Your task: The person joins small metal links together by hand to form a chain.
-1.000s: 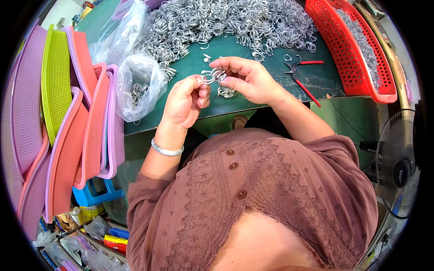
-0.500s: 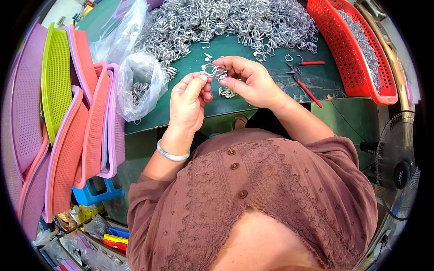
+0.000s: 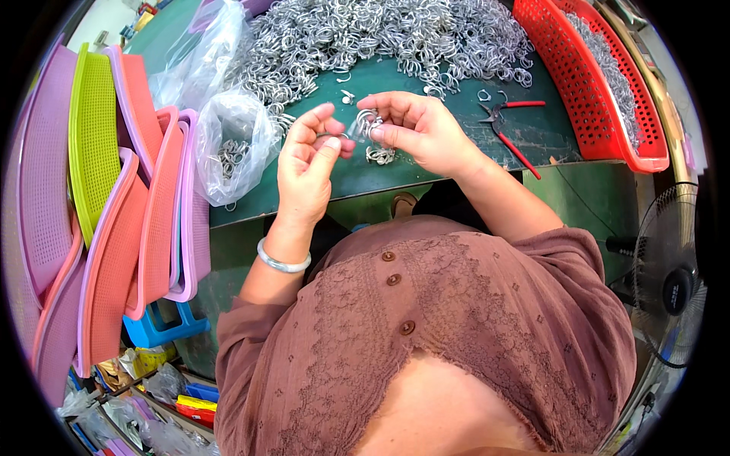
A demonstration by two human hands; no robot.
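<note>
Over the green table's near edge, my right hand (image 3: 433, 137) pinches several small silver metal rings (image 3: 368, 121) between thumb and fingers. To its left, my left hand (image 3: 303, 163) is closed, with a single thin metal ring (image 3: 333, 136) partly showing between the thumb and fingertips. The two hands are a little apart. A small cluster of silver rings (image 3: 380, 155) lies on the table just below the right fingers. Beyond the hands spreads a large heap of similar rings (image 3: 395, 38). Red-handled pliers (image 3: 520, 155) lie spread to the right of my right hand.
At left, a clear plastic bag (image 3: 261, 125) stands with some rings inside. Stacked purple, green and orange perforated baskets (image 3: 99, 129) crowd the far left, above a blue stool (image 3: 167, 325). A red basket (image 3: 585, 91) holds more rings at right, near a black fan (image 3: 669, 289).
My left hand has drawn away to the left from the right hand, with a ring between its fingers. The right hand stays nearly in place, still pinching its rings.
</note>
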